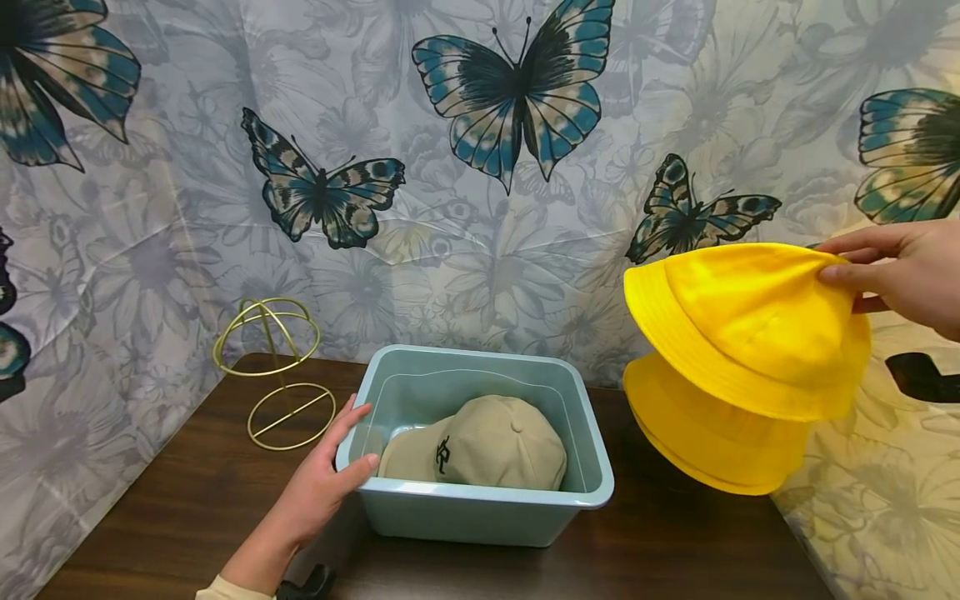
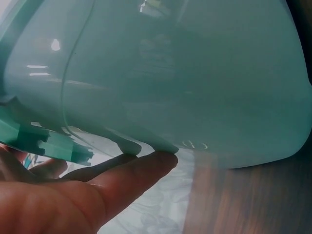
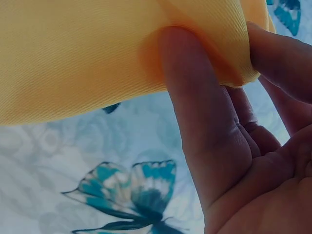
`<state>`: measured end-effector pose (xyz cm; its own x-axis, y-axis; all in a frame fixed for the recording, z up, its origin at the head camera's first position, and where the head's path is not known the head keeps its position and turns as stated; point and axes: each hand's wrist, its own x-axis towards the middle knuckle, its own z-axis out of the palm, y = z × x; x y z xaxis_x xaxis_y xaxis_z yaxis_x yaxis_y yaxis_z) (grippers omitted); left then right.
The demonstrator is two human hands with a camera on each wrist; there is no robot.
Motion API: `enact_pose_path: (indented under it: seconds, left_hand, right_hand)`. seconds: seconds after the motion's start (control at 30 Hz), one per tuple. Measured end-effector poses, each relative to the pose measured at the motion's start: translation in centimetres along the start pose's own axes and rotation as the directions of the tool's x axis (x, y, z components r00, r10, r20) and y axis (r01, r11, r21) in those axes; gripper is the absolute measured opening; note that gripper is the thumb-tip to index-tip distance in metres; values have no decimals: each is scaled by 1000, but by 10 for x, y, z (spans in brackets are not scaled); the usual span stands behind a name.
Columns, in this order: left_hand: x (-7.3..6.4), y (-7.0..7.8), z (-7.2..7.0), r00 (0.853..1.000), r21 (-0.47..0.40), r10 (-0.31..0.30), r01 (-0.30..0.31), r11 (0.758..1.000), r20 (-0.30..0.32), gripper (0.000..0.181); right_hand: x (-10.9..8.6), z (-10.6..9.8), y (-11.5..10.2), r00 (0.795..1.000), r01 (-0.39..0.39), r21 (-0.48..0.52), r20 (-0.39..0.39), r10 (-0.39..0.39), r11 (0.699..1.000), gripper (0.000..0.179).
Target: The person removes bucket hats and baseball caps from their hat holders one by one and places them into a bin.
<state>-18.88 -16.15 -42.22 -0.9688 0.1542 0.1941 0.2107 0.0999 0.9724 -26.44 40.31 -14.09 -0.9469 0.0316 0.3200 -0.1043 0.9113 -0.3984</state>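
My right hand [image 1: 903, 271] pinches the crown of a yellow bucket hat [image 1: 765, 333], which hangs tilted above the table's right side. Directly below it shows a second yellow hat [image 1: 720, 433], partly covered by the first; what supports it is hidden. In the right wrist view, yellow fabric [image 3: 87, 58] is caught between thumb and fingers. My left hand [image 1: 322, 475] grips the left rim of a pale blue plastic bin [image 1: 480, 517]. Its fingers [image 2: 141, 180] touch the bin's wall in the left wrist view. Inside the bin lies a beige baseball cap [image 1: 502, 442] with a dark emblem.
A gold wire hat stand [image 1: 292, 417] is at the table's back left, behind my left hand. The dark wooden table [image 1: 187, 475] carries the bin near its middle. A butterfly-print cloth [image 1: 480, 250] hangs close behind the table.
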Motion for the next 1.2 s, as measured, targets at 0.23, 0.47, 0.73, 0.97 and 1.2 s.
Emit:
enact_pose_path:
  seconds: [0.23,0.47,0.73,0.97,1.2]
  left_hand:
    - [0,-1,0,1000,-1,13,-13,1000,9,65]
    - [0,-2,0,1000,7,23,-23,1000,14,65]
    - [0,-4,-2,1000,15,24,-24,1000,18,65]
    - [0,-5,-3,1000,9,13,-14,1000,22,66]
    - [1,-4,-3,1000,15,6,-6,1000,21,66]
  right_hand:
    - [-4,-3,-27,1000,16,-10,10,-16,1000,40]
    - [-7,-6,-52,999,45,-20,23,-44,999,44]
    - [-2,-5,-76,995,80,12,66,-81,997,52]
    - [-6,12,-108,985,117,49,126,-122,992,56]
    - [-14,30,-131,977,94,145,177,-119,985,53]
